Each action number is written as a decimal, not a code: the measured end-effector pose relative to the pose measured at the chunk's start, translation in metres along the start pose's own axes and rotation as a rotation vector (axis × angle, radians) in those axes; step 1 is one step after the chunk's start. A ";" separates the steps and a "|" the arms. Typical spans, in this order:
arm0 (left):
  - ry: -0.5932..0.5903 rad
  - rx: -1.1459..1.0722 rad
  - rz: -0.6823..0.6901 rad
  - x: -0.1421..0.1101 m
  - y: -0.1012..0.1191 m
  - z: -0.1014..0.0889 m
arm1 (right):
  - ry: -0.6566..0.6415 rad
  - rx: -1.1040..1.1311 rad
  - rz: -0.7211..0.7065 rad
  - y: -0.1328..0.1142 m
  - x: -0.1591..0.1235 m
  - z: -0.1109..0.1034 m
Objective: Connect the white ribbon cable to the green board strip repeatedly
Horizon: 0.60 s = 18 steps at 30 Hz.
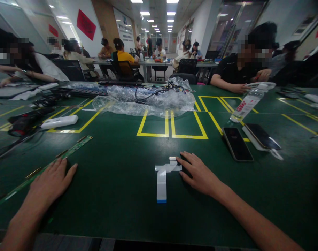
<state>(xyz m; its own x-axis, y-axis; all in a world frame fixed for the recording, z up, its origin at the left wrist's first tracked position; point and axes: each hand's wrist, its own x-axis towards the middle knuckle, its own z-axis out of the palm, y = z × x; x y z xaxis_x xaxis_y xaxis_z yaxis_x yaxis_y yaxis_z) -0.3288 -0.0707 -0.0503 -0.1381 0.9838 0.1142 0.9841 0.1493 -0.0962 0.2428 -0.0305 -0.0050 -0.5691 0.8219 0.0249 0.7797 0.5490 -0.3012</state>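
My left hand (50,177) lies palm down with its fingers stretched over a long, narrow green circuit board (79,144), which slants across the left of the table. It rests on the board without gripping it. Near the middle, a flat white ribbon cable (161,184) with a blue end lies on the green tabletop, folded sideways at its far part. My right hand (198,172) reaches in from the right with fingers apart. Its index fingertip is at the small white end piece of the cable, and its thumb is beside the fold; whether they touch is unclear.
Clear plastic wrap (148,101) and tangled black cords (159,91) lie farther back. Right of centre are two phones, one dark (237,144), and a water bottle (246,104). A white handheld device (60,122) sits left. Yellow tape marks the table; co-workers sit around it.
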 end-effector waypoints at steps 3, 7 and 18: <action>-0.026 -0.054 -0.026 -0.013 0.033 -0.007 | -0.007 -0.012 0.002 -0.001 0.000 -0.001; -0.038 -0.168 0.150 -0.025 0.107 -0.026 | -0.014 -0.012 0.010 -0.002 -0.001 -0.002; -0.196 -0.292 0.688 0.010 0.280 -0.085 | 0.036 -0.014 -0.003 -0.003 -0.001 0.001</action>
<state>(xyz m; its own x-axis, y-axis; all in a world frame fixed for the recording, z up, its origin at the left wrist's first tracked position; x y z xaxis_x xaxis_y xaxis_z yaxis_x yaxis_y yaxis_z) -0.0451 -0.0271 0.0081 0.5246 0.8495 -0.0565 0.8415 -0.5073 0.1856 0.2411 -0.0331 -0.0055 -0.5619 0.8250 0.0601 0.7818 0.5534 -0.2874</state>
